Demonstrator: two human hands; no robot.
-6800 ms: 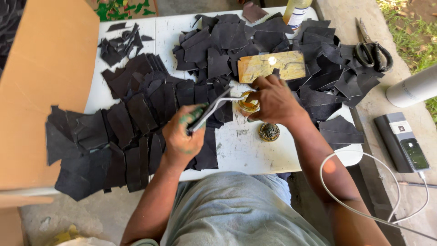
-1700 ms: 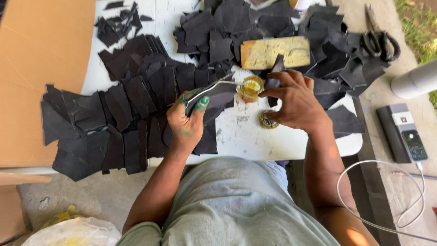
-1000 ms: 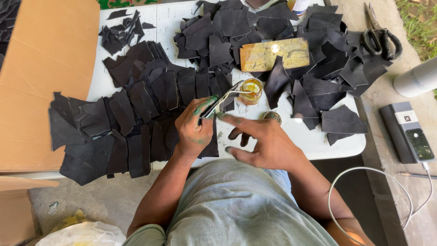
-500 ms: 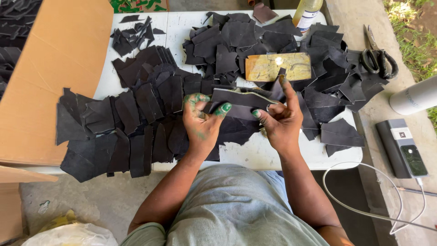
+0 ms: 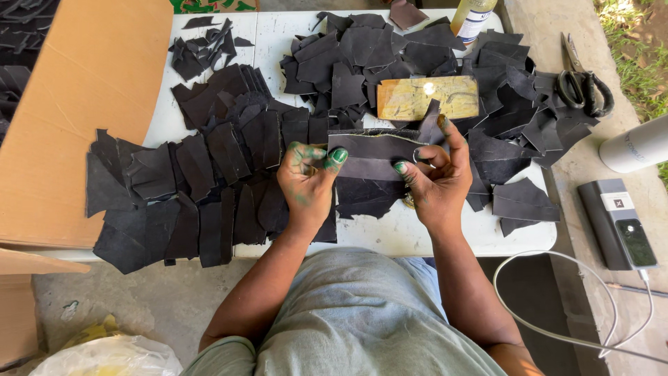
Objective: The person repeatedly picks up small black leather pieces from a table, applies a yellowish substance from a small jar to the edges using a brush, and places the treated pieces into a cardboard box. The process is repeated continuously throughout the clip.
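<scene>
Both of my hands hold one long black leather strip (image 5: 379, 157) level above the white table (image 5: 445, 233). My left hand (image 5: 306, 177), stained green with green nails, pinches its left end. My right hand (image 5: 435, 174) grips its right end, thumb on top. A row of overlapping black leather pieces (image 5: 202, 188) lies to the left of my left hand. A loose heap of black scraps (image 5: 390, 56) covers the far side of the table. A yellow-brown block (image 5: 428, 97) rests on the heap just beyond the strip.
Black-handled scissors (image 5: 581, 80) lie at the right on the concrete. A glue bottle (image 5: 473, 17) stands at the far edge. A large cardboard sheet (image 5: 76, 104) is on the left. A grey device with a white cable (image 5: 619, 223) and a white cylinder (image 5: 637, 146) lie at the right.
My left hand earlier held a small tool at a glue tin; now that tool is gone from it. My right hand left the tin, and both hands took up the black strip.
</scene>
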